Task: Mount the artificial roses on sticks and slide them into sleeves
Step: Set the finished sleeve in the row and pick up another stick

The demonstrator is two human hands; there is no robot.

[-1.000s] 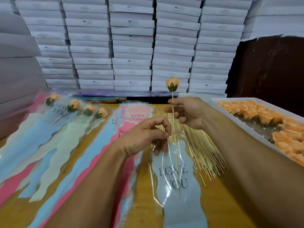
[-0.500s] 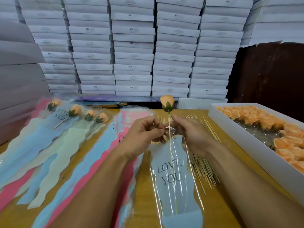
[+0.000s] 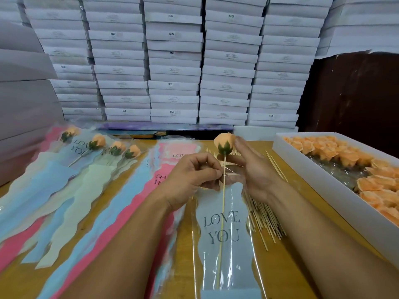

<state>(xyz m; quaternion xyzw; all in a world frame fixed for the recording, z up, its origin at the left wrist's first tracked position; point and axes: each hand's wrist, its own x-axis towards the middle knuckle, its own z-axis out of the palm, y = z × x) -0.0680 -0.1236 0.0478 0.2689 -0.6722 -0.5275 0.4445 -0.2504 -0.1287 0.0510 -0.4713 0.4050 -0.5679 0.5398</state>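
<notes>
The left hand [image 3: 194, 171] pinches the slippery sleeve [image 3: 222, 234] mouth on the counter [image 3: 280, 266], the right hand [image 3: 250, 167] is loose, and the light rose [image 3: 224, 143] should be held by its thin stick [image 3: 222, 212].

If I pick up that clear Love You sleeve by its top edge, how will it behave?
The sleeve is thin glossy film, so it will probably droop and feel slippery. The stick inside it may stiffen it a little. It looks very light, so a nudge could slide it across the table.
</notes>
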